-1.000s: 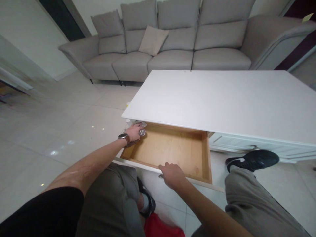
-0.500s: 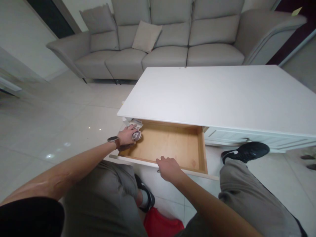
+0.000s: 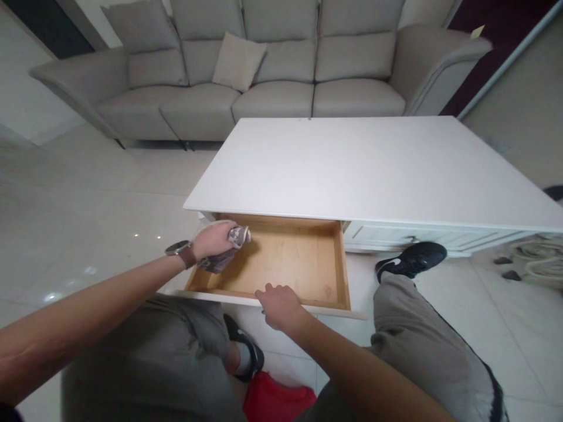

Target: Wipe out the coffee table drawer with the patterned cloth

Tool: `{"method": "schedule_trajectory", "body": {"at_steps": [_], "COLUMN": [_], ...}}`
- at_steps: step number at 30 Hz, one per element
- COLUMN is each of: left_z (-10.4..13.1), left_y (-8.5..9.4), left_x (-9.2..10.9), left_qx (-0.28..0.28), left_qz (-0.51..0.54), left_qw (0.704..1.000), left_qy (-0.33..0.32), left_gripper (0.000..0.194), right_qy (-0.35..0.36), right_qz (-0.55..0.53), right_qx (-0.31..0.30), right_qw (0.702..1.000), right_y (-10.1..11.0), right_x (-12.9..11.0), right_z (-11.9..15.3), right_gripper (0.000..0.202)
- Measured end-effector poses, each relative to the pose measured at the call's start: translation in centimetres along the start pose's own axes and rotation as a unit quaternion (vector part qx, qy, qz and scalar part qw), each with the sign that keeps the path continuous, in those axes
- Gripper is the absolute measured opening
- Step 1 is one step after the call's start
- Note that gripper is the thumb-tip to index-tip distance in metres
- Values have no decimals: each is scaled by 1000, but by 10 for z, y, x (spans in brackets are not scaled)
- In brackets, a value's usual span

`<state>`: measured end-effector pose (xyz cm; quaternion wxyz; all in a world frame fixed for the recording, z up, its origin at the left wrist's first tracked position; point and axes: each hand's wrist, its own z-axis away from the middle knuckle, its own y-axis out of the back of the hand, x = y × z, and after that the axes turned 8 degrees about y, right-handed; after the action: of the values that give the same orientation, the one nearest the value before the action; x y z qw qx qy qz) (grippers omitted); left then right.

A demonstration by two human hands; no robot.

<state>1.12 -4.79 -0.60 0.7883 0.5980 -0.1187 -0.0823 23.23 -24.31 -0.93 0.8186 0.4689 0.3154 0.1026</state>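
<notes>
A wooden drawer (image 3: pixel 290 252) is pulled out from the front of the white coffee table (image 3: pixel 334 170). Over the drawer's left side, my left hand (image 3: pixel 215 239) is wrapped round a patterned cloth (image 3: pixel 238 235), and part of the cloth hangs below the hand. My right hand (image 3: pixel 279 305) holds the top edge of the drawer's white front near the middle, fingers curled over it. The small knob under this hand is mostly hidden.
Behind the table stands a grey sofa (image 3: pixel 281 99) with a beige cushion (image 3: pixel 238 61). A black shoe (image 3: pixel 411 259) is by the closed right drawer. A red item (image 3: pixel 278 400) lies on the floor between my legs.
The view has shifted to the right. My left hand, with the cloth, has moved a little away from the drawer's left edge and over the inside. My right hand stays on the drawer front.
</notes>
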Motion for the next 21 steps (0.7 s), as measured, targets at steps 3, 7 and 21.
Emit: {"method": "schedule_trajectory", "body": {"at_steps": [3,7,21], "left_z": [-11,-20,-64], "left_y": [-24,-90,-129], "left_x": [29,69,232], "left_qx": [-10,-113,-102], "left_qz": [48,0,460], "left_qw": [997,993,881], "left_qy": [-66,-33,-41], "left_gripper": [85,123,39], "right_qy": [3,-3,-14], "right_qz": [2,2,-30], "right_qx": [9,20,-1], "right_qw": [1000,1000,999], "right_y": [-5,-11,-3], "right_x": [2,2,-3], "right_z": [-1,-4,-2], "right_gripper": [35,36,34]}}
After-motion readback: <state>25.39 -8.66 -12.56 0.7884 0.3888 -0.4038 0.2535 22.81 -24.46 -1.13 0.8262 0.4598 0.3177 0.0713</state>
